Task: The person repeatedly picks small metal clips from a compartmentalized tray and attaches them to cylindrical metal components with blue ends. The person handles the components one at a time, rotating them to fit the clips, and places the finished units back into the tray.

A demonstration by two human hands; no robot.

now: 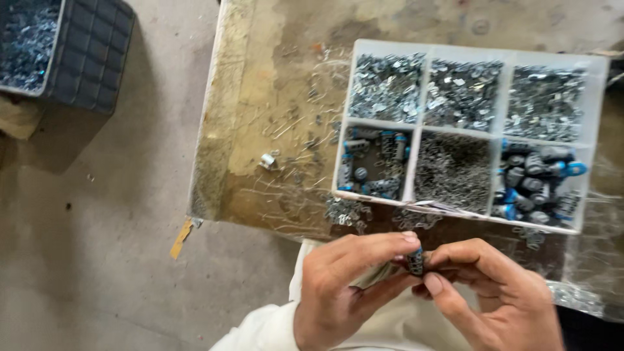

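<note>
Head view, looking down. Small dark cylindrical part with a blue end (415,261) sits pinched between both hands, just below the near edge of the bench (260,130). Long axis roughly upright in the picture, blue end toward the bench.

Left hand (344,286): grip narrow, index finger arched over the top of the part, thumb pressed in from below-left. Right hand (494,292): grip narrow, thumb and index closing on the part from the right. The part lies between the two sets of fingertips, touching both; neither hand is clearly the nearer.

Beyond the hands, a white plastic compartment tray (598,97) rests on the bench: silver metal pieces in the top row, matching blue-ended cylinders (536,182) in the lower right compartment, directly ahead of the right hand. Dark crate of metal bits (91,52) on the floor, far left.
</note>
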